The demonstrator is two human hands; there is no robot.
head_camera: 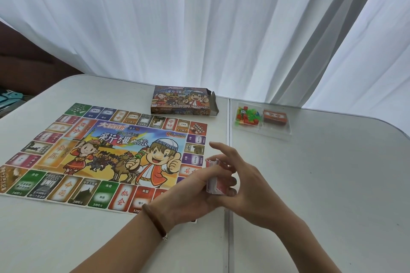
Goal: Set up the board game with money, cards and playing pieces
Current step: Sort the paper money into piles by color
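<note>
Two forearms come up from the bottom edge and meet over the bench (pixel 310 184), the left wrist wearing a brown bracelet (pixel 155 220). Between them sits the deck of cards (pixel 214 186), red-backed and held just above the right edge of the board (pixel 106 157). The left hand (pixel 190 193) cradles the deck from the left, its fingers (pixel 231 193) curled round the far side. The right hand (pixel 248 182) arches over from the right. It appears to pinch a few lifted top cards while one finger points up, straight and free, though the exact grip is partly hidden. The lifted cards look splayed and loosely held, so the likeliest slip is a spill. If either grip eases or the split goes uneven, cards could scatter across the board or slide off along the bench seam. They would then need gathering again before they can be laid in place. Well beyond the hands, a clear tray (pixel 286 133) holds the coloured playing pieces (pixel 246 115) and a wrapped orange pack (pixel 275 116), both untouched. The opened game box (pixel 182 99) lies at the board's far edge, and a white curtain (pixel 199 17) hangs behind.
</note>
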